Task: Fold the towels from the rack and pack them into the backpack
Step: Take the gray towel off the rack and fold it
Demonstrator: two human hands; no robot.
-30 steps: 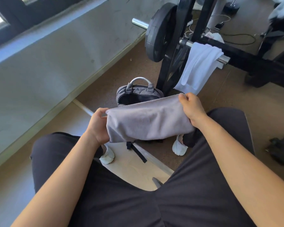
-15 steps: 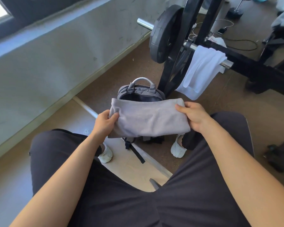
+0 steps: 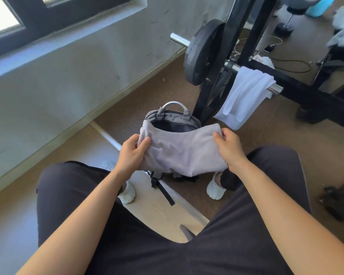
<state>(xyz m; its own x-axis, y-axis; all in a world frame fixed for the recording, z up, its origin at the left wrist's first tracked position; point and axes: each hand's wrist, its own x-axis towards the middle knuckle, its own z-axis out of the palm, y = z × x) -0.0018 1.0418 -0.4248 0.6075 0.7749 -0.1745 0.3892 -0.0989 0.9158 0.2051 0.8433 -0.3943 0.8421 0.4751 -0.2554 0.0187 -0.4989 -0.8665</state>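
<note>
Here, left hand (image 3: pixel 132 153) and right hand (image 3: pixel 229 148) grip soft folded grey towel (image 3: pixel 182 153) over backpack (image 3: pixel 172 123).

The grey towel (image 3: pixel 183 153) nearest is a plain pale grey with no print. Behind it, the backpack (image 3: pixel 173 115) is mid-grey outside and black inside, with a white top handle (image 3: pixel 174 104) and black straps (image 3: pixel 163 192). The white towel (image 3: pixel 244 96) at far right is plain, faintly bluish in shade. The weight plate (image 3: pixel 203 54) and rack frame (image 3: pixel 306 92) are black and the bar (image 3: pixel 179 39) is shiny silver. The floor (image 3: pixel 147 92) is brown, the trousers (image 3: pixel 77 195) black and the shoes (image 3: pixel 214 190) white.
</note>
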